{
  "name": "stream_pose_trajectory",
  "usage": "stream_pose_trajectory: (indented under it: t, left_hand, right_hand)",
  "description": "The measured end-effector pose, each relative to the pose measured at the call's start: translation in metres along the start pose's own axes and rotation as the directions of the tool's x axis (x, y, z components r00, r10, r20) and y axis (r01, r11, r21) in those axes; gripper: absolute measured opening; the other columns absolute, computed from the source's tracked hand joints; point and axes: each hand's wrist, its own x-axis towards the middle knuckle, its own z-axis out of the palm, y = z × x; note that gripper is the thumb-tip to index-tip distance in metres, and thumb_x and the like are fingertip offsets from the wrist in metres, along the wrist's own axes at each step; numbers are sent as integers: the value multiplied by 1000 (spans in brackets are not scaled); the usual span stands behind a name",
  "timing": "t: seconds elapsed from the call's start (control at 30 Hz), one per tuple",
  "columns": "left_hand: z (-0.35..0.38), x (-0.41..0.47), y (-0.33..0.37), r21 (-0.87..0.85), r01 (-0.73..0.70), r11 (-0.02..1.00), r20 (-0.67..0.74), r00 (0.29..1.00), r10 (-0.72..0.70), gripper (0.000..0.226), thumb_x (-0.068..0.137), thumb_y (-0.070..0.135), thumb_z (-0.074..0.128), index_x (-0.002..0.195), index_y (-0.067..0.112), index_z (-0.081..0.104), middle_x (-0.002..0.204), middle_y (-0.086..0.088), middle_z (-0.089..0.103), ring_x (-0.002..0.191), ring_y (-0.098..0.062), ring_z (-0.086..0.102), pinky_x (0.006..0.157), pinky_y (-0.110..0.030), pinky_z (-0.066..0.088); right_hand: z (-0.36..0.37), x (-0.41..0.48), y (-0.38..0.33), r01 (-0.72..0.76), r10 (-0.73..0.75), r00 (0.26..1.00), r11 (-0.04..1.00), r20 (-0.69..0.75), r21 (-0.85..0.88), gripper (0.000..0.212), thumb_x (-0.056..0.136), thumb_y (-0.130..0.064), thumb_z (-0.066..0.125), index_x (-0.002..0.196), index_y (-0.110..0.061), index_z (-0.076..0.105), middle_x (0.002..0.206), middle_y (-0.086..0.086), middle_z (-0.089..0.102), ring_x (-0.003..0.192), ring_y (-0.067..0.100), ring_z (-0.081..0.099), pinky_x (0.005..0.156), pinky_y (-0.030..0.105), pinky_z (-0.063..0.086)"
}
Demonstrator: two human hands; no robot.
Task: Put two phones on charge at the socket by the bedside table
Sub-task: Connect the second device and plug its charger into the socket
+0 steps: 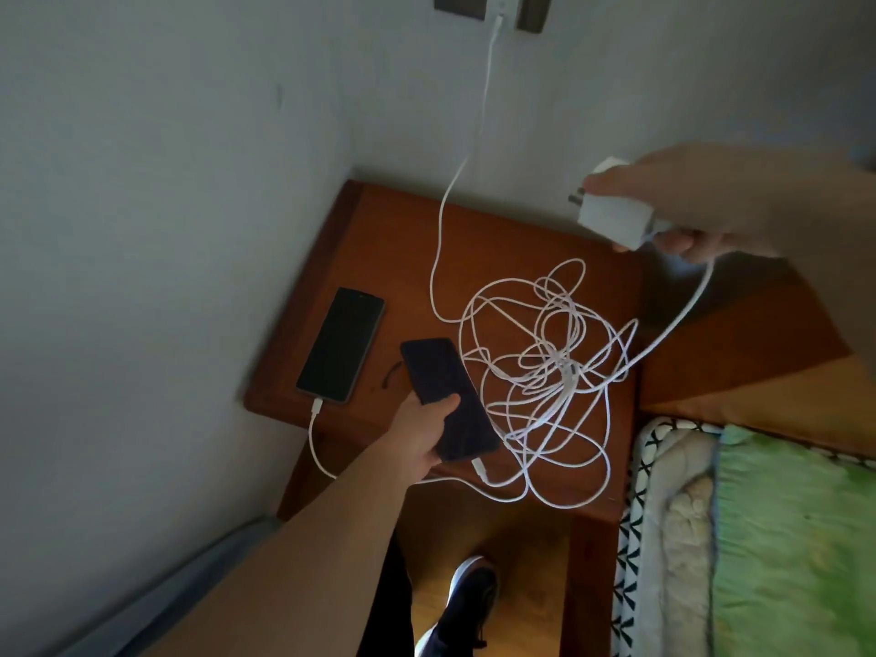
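One dark phone (342, 344) lies flat at the left of the wooden bedside table (393, 244), a white cable plugged into its near end. My left hand (419, 436) grips a second dark phone (448, 398) just over the table's front, and a white cable is plugged into it too. My right hand (687, 201) holds a white charger plug (616, 215) in the air above the table's right back corner, its prongs pointing left. A tangle of white cable (545, 372) covers the table's right half. Another white plug (501, 7) sits in the wall socket (128, 4) at the top.
A grey wall rises behind and to the left of the table. A bed with a green cover (796, 538) and wooden frame lies at the right. My dark shoe (467, 595) stands on the wood floor below the table.
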Motion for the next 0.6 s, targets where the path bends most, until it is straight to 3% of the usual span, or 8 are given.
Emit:
stream_pose_trajectory:
  t: [0.03, 0.1, 0.2, 0.37, 0.5, 0.6]
  left_hand:
    - [2, 0, 2, 11, 24, 1000, 1, 1000, -24, 34, 92, 16, 65, 122, 27, 52, 131, -5, 58, 120, -30, 56, 101, -55, 47]
    - [1, 7, 0, -5, 32, 999, 30, 999, -32, 35, 92, 5, 60, 116, 28, 51, 125, -7, 59, 116, -31, 57, 100, -54, 48]
    - [-2, 14, -5, -59, 50, 997, 50, 998, -47, 46, 90, -3, 57, 128, 21, 50, 126, -10, 58, 116, -32, 57, 100, -53, 48]
    - [-6, 24, -9, -104, 54, 993, -24, 998, -56, 52, 92, -4, 54, 137, 20, 46, 132, -13, 56, 118, -33, 57, 101, -53, 47]
    - [-7, 26, -5, -95, 67, 993, -116, 990, -78, 43, 94, -1, 53, 135, 10, 49, 124, -20, 61, 109, -36, 62, 90, -46, 52]
    - [-5, 25, -5, -67, 96, 993, -192, 975, -108, 45, 94, 9, 58, 137, 11, 47, 120, -15, 60, 89, -25, 61, 78, -38, 49]
  right_hand:
    - [2, 3, -1, 4, -12, 998, 989, -56, -148, 53, 92, -58, 42, 94, -8, 59, 74, 9, 61, 45, 15, 50, 26, 15, 36]
    - [11, 6, -1, 8, -16, 998, 990, -58, -139, 52, 92, -59, 43, 97, -9, 58, 72, 7, 59, 46, 14, 50, 30, 18, 37]
    - [33, 10, -1, 41, -43, 999, 987, 9, 153, 46, 89, -54, 54, 113, -14, 54, 82, 9, 57, 47, 11, 44, 38, 19, 28]
    - [56, 20, -1, 50, -65, 998, 915, 25, 399, 50, 90, -52, 53, 120, -12, 54, 93, 12, 59, 47, 9, 41, 40, 20, 26]
    - [72, 28, -8, -15, -56, 995, 740, 84, 672, 43, 91, -48, 52, 110, -10, 57, 87, 11, 53, 44, 10, 37, 38, 17, 22]
    - [81, 33, -16, -85, -71, 986, 547, 148, 833, 36, 92, -38, 42, 111, -10, 53, 78, 9, 52, 42, 12, 36, 40, 17, 18]
